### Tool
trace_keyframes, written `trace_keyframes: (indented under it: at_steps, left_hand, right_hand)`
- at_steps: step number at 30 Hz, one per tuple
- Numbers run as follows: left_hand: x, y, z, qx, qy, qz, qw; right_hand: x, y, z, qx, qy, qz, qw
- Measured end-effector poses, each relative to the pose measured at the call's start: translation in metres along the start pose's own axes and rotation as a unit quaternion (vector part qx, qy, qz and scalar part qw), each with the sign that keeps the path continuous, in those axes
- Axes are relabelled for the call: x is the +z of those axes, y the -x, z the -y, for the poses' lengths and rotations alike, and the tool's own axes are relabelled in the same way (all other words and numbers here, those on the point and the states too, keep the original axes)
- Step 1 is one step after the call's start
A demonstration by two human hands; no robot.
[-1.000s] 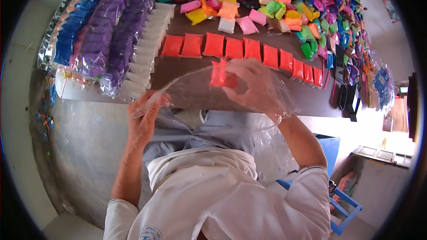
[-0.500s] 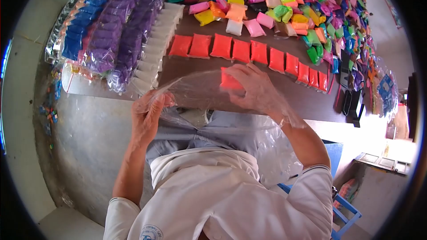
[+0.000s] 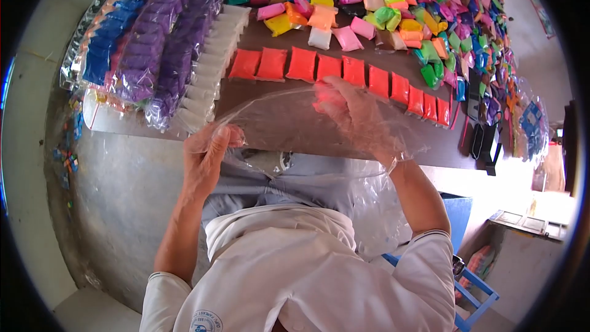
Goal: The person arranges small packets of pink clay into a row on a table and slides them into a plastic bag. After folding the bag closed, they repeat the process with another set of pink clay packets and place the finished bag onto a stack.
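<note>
A big clear plastic bag (image 3: 276, 126) is being held open between the hands. Its edge is being pinched by the left hand (image 3: 206, 150), while the right hand (image 3: 356, 117) is being pushed inside, fingers spread. A small orange packet (image 3: 324, 93) is being touched at the right fingertips.

A dark tabletop (image 3: 270, 110) lies beyond my hands. On it are a row of orange packets (image 3: 344, 74), mixed coloured packets (image 3: 393, 12) farther off, and purple bundles (image 3: 153, 49) to the left.

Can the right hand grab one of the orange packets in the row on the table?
Probably not right away. The right hand is inside the clear bag, whose plastic wraps it, though the orange packets lie just beyond it.
</note>
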State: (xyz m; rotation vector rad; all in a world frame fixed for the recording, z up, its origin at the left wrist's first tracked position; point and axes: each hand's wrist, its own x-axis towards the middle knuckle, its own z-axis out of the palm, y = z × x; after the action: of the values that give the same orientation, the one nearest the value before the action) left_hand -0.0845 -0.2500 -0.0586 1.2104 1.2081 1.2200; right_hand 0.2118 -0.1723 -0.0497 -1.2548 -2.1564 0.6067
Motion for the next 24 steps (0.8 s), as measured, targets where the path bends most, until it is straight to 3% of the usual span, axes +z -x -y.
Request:
trace_keyframes:
  at_steps: [4,6,13,15,19,21,22,24]
  left_hand:
    - [-0.003,0.002,0.004,-0.012,0.002,0.000,1.000]
    - [-0.005,0.003,0.007,-0.019,0.006,-0.007,1.000]
    - [-0.005,-0.001,0.009,0.005,0.029,0.016,0.999]
    - [-0.003,-0.003,0.010,0.013,0.025,0.020,0.999]
    - [0.008,-0.010,0.009,-0.025,0.025,-0.027,0.999]
    - [0.017,-0.016,0.011,-0.032,0.037,-0.031,0.998]
    - [0.023,-0.019,0.013,-0.015,0.036,-0.011,0.999]
    - [0.033,-0.024,0.016,0.002,0.036,0.016,0.999]
  right_hand:
    - [-0.005,-0.001,-0.008,0.031,0.021,0.055,0.998]
    - [-0.004,-0.003,-0.009,-0.050,0.078,0.039,0.995]
    - [-0.012,0.001,-0.010,-0.075,0.073,0.052,0.993]
    - [-0.027,0.010,-0.014,0.057,0.062,0.026,0.996]
    - [-0.087,0.058,-0.038,0.203,0.102,-0.258,0.939]
    - [-0.111,0.081,-0.018,0.180,0.087,-0.407,0.891]
    - [-0.112,0.088,0.002,0.139,0.028,-0.445,0.884]
    - [-0.110,0.110,0.039,0.143,0.041,-0.446,0.882]
